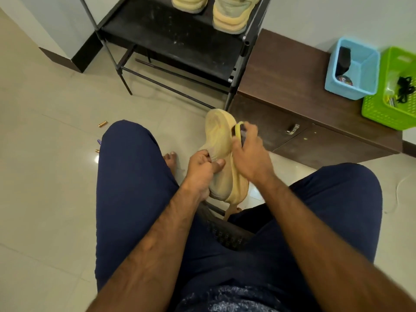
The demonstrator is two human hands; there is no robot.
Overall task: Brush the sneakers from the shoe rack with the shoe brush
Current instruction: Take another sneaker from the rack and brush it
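A pale yellow sneaker is held up between my knees, toe pointing away from me. My left hand grips it at the collar, thumb on the outside. My right hand holds a shoe brush with a yellow back and dark bristles pressed against the sneaker's right side; the brush is blurred. A black shoe rack stands ahead, and two more yellow sneakers sit on its upper shelf, cut off by the frame's top edge.
A low brown cabinet stands right of the rack, carrying a blue basket and a green basket. Small brass-coloured objects lie on the tiled floor at left. My legs in dark blue trousers fill the foreground on a dark seat.
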